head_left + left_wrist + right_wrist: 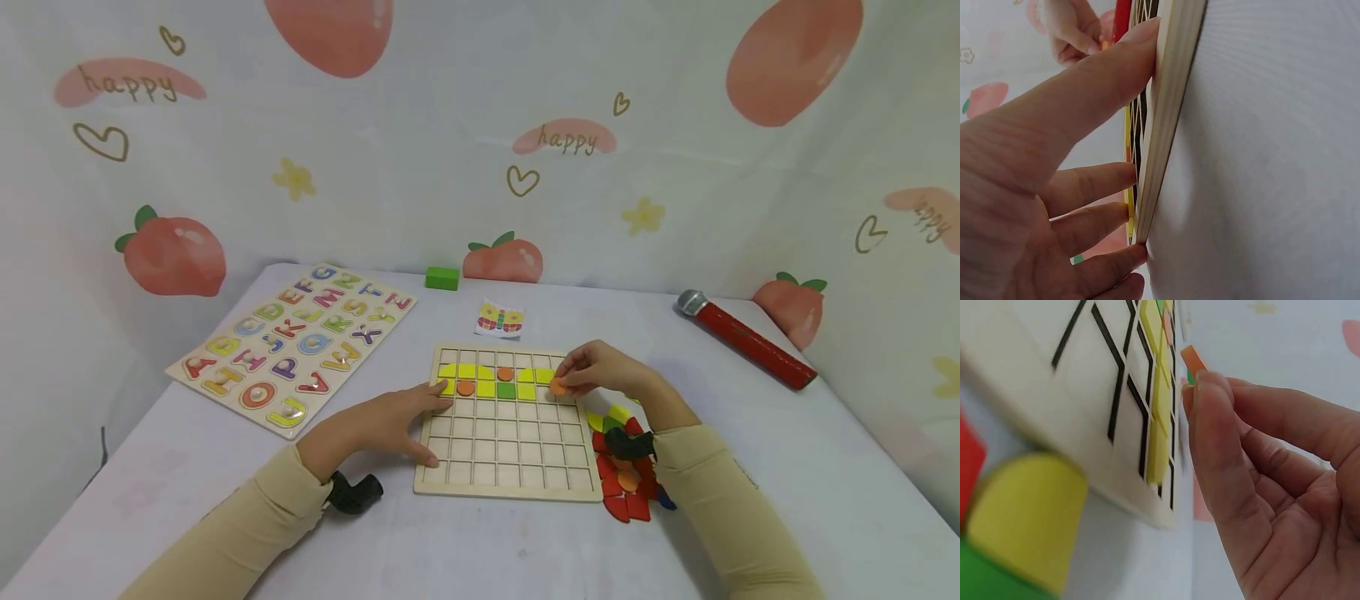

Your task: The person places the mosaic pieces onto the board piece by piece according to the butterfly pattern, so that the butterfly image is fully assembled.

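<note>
A wooden grid board (507, 475) lies flat on the table. Yellow pieces (467, 371), a green square (506, 390) and two orange discs (466, 388) fill cells in its upper rows. My right hand (602, 367) pinches another orange disc (558, 387) between thumb and fingertips, over the right end of the second filled row. In the right wrist view that disc (1194, 361) appears edge-on above the board face. With fingers spread and fairly straight, my left hand (386, 423) rests along the board's left edge; its thumb (1110, 69) touches the wooden rim in the left wrist view.
Loose red, yellow, green, orange and blue pieces (637, 505) pile beside the board, partly under my right wrist. Behind the board lies a small pattern card (499, 319), with a green block (442, 278) farther back. An alphabet puzzle (300, 342) is left, a red microphone (742, 337) right.
</note>
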Motion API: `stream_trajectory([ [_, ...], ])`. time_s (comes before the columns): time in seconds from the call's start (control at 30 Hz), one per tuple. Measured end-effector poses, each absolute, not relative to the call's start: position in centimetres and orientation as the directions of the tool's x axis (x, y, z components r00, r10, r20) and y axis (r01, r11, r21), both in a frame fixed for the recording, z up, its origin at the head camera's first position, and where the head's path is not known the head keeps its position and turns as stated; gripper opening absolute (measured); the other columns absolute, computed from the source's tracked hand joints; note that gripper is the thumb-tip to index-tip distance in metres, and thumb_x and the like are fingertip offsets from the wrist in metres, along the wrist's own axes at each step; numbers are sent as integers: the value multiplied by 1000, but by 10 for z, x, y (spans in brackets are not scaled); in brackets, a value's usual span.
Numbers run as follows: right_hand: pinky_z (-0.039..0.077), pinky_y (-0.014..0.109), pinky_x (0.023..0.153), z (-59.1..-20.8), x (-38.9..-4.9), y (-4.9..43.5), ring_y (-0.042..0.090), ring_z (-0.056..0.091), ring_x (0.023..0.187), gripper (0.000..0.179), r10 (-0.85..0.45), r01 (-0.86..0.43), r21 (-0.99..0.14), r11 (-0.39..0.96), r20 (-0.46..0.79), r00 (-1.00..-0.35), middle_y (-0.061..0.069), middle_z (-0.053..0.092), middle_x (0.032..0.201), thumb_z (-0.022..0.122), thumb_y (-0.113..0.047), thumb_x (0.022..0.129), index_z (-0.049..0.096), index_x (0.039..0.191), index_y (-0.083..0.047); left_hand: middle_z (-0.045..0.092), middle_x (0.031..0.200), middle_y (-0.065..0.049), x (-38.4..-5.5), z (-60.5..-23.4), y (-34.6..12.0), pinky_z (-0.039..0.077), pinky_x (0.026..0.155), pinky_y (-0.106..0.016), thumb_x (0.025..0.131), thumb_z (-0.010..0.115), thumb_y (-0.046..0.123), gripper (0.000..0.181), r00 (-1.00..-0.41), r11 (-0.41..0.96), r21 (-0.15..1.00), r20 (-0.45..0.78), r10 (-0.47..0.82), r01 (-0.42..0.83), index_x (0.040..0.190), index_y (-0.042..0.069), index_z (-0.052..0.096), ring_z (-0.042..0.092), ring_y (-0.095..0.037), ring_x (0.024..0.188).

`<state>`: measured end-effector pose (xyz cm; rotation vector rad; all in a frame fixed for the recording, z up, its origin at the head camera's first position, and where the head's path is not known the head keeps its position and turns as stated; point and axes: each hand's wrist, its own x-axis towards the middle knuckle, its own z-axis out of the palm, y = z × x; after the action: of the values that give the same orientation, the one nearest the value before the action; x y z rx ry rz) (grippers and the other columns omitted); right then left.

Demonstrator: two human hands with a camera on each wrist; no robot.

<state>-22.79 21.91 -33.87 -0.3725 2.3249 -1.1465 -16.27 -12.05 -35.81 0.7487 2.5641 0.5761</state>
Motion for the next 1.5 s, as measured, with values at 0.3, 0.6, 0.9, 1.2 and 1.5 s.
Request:
stream_trajectory([
  [0.3,57,29,74,-342,-227,204,11,65,72,22,-447,-18,-764,645,-357,-820,9,70,88,59,-10,91,65,103,7,22,156,-1,-161,-358,-119,23,115,-47,70,79,43,83,-778,775,486,-262,571,405,140,18,44,19,-24,144],
  [0.6,56,30,79,-342,-225,206,10,65,77,24,-430,-31,-741,671,-354,-831,10,70,94,60,-11,90,66,105,6,21,156,-1,-161,-359,-120,24,114,-47,70,78,44,83,-776,772,480,-254,578,418,140,18,43,19,-24,144],
  [0.9,55,33,85,-337,-222,218,13,65,85,28,-404,-54,-717,695,-328,-854,12,69,102,62,-17,89,66,107,4,22,156,-1,-162,-359,-120,25,114,-46,70,78,44,82,-777,769,475,-241,582,428,140,17,44,20,-24,144],
  [1.2,52,36,90,-337,-218,257,16,66,90,35,-332,9,-723,691,-328,-884,9,70,102,62,-25,89,63,114,0,22,156,-2,-162,-359,-120,24,115,-46,70,78,43,82,-774,770,480,-254,580,420,140,17,44,20,-24,144],
  [1.5,53,37,89,-334,-211,297,19,65,92,44,-221,47,-719,694,-275,-936,16,65,111,62,-29,89,59,121,1,21,156,-3,-162,-359,-121,24,115,-46,71,78,44,83,-767,764,484,-252,590,428,140,16,43,19,-25,144],
])
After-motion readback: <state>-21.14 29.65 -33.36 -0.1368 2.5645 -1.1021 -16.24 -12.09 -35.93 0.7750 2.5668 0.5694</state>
